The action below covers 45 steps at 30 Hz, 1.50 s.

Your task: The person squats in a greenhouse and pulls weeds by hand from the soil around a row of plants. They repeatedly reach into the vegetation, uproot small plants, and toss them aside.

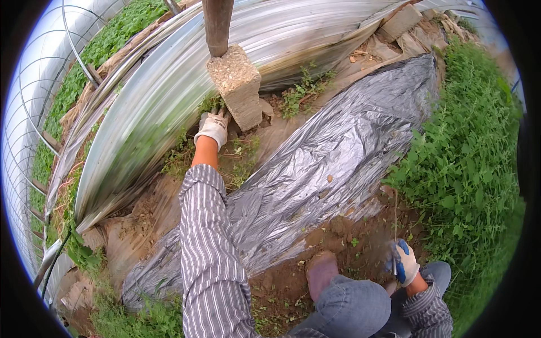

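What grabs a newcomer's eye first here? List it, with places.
The wide sheet of silver plastic lies across the soil in the middle, with thick green weeds along its right edge. Above it a rough concrete block stands under a dark post, and the gloved left hand reaches into the plants at its foot. The gloved right hand sits low right, by the knee.

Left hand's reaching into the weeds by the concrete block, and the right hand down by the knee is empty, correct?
Not quite. The head view shows the right hand by the knee closed on pulled weed stems, not empty. The left hand is in the weeds beside the concrete block.
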Each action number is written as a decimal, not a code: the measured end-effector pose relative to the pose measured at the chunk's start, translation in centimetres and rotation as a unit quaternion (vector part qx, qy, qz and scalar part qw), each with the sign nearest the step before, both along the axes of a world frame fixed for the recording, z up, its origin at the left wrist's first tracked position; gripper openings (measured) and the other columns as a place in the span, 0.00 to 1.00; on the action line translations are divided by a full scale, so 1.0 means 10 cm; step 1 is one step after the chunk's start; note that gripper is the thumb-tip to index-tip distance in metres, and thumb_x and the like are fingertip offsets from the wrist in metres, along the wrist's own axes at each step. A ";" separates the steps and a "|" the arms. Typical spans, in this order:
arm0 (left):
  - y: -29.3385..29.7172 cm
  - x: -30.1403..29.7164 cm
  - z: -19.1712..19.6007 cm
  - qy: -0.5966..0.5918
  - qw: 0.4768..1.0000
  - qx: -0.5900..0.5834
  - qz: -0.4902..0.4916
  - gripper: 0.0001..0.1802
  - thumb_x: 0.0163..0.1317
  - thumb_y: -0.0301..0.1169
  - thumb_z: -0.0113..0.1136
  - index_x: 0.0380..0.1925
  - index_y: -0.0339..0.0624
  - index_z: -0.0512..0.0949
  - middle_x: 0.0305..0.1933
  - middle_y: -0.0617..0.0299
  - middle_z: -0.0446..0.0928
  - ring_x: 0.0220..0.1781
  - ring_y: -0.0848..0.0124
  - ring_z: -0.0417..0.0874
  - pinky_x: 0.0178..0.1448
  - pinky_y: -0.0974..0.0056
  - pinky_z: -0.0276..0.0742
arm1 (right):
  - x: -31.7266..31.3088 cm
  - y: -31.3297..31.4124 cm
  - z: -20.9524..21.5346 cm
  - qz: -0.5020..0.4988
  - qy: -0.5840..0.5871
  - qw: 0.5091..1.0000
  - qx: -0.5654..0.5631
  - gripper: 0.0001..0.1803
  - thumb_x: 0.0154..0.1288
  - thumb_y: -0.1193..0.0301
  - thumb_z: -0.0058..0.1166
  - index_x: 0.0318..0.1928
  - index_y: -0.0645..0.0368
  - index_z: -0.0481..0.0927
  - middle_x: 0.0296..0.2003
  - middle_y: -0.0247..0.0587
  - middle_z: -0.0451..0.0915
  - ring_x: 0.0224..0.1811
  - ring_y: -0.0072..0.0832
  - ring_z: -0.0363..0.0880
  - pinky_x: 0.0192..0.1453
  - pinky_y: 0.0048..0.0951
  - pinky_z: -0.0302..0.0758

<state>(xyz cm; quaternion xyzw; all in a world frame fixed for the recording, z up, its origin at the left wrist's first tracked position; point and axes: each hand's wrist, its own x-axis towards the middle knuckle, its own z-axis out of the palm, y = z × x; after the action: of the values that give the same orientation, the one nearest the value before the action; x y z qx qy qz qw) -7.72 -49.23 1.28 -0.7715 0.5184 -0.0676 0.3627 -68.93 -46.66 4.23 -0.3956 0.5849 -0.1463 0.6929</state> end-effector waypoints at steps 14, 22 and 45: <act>-0.09 0.16 -0.21 0.168 0.957 -0.084 0.221 0.18 0.56 0.32 0.50 0.47 0.45 0.77 0.50 0.53 0.76 0.51 0.60 0.78 0.48 0.57 0.75 | 0.13 0.09 -0.01 0.010 0.011 1.000 0.020 0.11 0.66 0.64 0.44 0.38 0.60 0.70 0.19 0.36 0.70 0.15 0.24 0.69 0.17 0.26 0.67; -0.09 -0.15 -0.27 0.150 0.971 -0.065 0.174 0.14 0.59 0.34 0.48 0.40 0.49 0.81 0.46 0.60 0.79 0.47 0.63 0.81 0.41 0.54 0.77 | 0.11 0.22 0.05 0.012 0.006 1.000 0.009 0.12 0.66 0.64 0.43 0.40 0.62 0.70 0.19 0.37 0.71 0.14 0.25 0.69 0.16 0.26 0.67; 2.43 -1.91 2.39 0.583 0.618 -0.488 0.199 0.16 0.56 0.25 0.60 0.46 0.37 0.74 0.35 0.63 0.77 0.35 0.77 0.76 0.38 0.68 0.75 | -0.44 0.49 -0.25 0.125 -0.100 0.983 -0.089 0.09 0.63 0.67 0.47 0.34 0.62 0.74 0.26 0.30 0.72 0.28 0.17 0.68 0.32 0.21 0.67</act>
<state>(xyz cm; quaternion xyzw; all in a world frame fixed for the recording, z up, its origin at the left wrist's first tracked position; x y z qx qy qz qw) -26.79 -24.94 25.16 -0.7964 0.3454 0.2276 -0.4412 -73.35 -41.77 1.70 -0.5094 0.4428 -0.1488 0.7227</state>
